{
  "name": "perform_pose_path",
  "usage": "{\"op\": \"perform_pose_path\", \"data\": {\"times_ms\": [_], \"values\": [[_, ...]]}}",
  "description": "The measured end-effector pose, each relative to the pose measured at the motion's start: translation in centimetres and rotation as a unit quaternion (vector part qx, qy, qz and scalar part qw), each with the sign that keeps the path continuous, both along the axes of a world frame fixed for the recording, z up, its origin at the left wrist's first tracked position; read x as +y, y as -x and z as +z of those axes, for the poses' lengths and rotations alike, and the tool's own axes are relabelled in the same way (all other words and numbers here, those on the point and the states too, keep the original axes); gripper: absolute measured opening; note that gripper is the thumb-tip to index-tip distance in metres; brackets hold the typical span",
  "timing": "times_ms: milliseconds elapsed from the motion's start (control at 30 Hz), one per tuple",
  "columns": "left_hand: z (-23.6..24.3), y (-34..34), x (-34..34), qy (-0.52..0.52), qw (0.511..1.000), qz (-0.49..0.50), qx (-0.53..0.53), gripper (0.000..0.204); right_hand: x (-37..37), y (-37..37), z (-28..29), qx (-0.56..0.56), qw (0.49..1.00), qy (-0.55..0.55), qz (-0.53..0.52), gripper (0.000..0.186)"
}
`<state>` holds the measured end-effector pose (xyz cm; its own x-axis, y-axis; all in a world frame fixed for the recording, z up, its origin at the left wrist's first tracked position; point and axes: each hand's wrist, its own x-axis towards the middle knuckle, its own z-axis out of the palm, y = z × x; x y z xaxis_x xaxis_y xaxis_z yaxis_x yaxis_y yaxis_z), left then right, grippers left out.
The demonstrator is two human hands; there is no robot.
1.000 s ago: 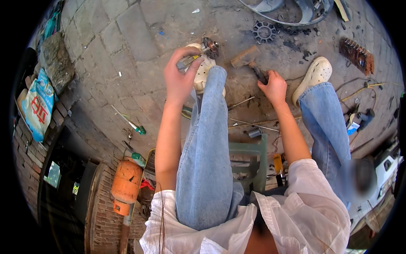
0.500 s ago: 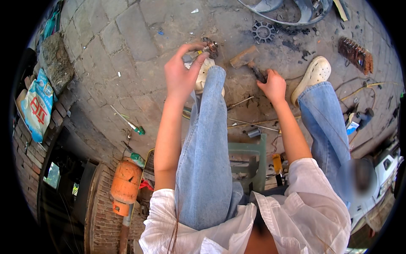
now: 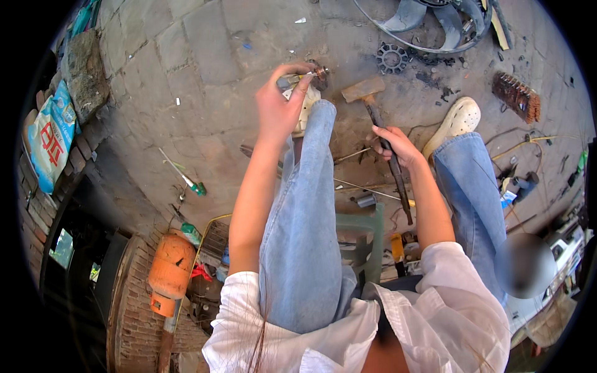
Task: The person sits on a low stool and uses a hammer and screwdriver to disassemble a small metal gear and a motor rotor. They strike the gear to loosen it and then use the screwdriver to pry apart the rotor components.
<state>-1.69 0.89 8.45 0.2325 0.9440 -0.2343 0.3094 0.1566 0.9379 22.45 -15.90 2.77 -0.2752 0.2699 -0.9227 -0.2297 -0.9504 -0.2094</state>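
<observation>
My left hand [image 3: 281, 105] is closed, thumb and fingers pinching a small round motor part [image 3: 319, 75], dark with a coppery tint and a thin shaft. It is just above my left cream clog [image 3: 307, 110], and its underside is hidden. My right hand [image 3: 399, 147] grips a hammer [image 3: 392, 163] midway along its dark handle. The worn hammer head [image 3: 363, 89] points away from me, to the right of the motor part and apart from it. The handle's tail reaches back toward my right forearm.
A black slotted ring [image 3: 392, 58] and a large grey fan wheel [image 3: 407, 25] lie far ahead among dark scraps. A brown brush [image 3: 517, 96] is at the far right. Left are a green-handled screwdriver [image 3: 196, 188] and an orange gas cylinder [image 3: 171, 264]. Behind my knee stands a green stool [image 3: 377, 242].
The hammer has tilted, so its full handle now shows, and my right hand has drawn back toward me. My left hand keeps its pinch on the motor part; the view has shifted slightly.
</observation>
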Motion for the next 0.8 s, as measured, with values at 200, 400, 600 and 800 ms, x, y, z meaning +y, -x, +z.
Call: {"op": "perform_pose_path", "data": {"times_ms": [200, 400, 600, 800], "values": [[0.6, -0.2, -0.4, -0.032, 0.999, 0.0, 0.016, 0.011, 0.9, 4.0, 6.6, -0.256, 0.946, -0.186, 0.075, 0.043], [-0.2, -0.1, -0.9, -0.07, 0.997, 0.013, 0.008, 0.013, 1.9, 6.1, 15.8, -0.144, 0.971, -0.189, -0.04, 0.045], [-0.6, -0.8, -1.7, -0.016, 1.0, 0.027, 0.005, 0.017, 4.0, 8.7, 21.3, -0.271, 0.84, -0.449, 0.138, 0.036], [-1.6, -0.3, -3.2, -0.04, 0.998, 0.02, -0.037, 0.012, 4.6, 11.9, 20.2, -0.306, 0.901, -0.279, 0.127, 0.036]]}}
